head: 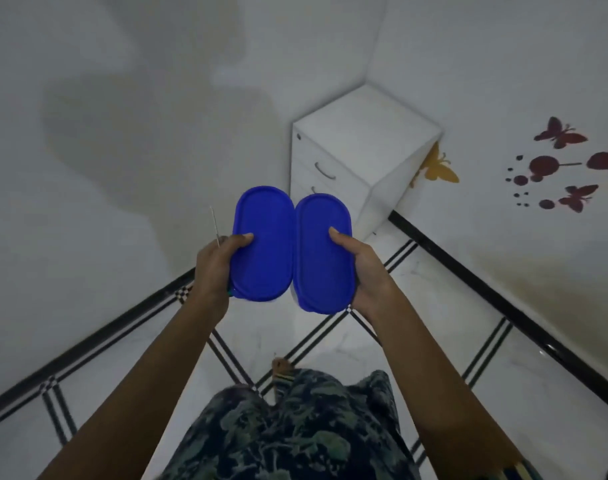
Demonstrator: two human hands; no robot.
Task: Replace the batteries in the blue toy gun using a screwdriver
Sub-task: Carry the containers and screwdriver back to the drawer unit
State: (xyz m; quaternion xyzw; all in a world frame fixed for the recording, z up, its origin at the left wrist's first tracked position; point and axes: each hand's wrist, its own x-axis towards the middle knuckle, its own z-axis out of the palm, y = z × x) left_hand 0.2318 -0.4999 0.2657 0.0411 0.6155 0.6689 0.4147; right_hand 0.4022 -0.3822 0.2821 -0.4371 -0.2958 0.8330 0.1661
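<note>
With my left hand [216, 265] gripping one blue box [264, 244] plus the screwdriver [213, 223] along its outer side and my right hand [361, 268] gripping the other box [325, 254] (toy gun nowhere in view), I should set both down level.

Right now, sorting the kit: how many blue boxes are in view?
2: the left box in the left hand, the right box in the right hand, side by side.
</note>
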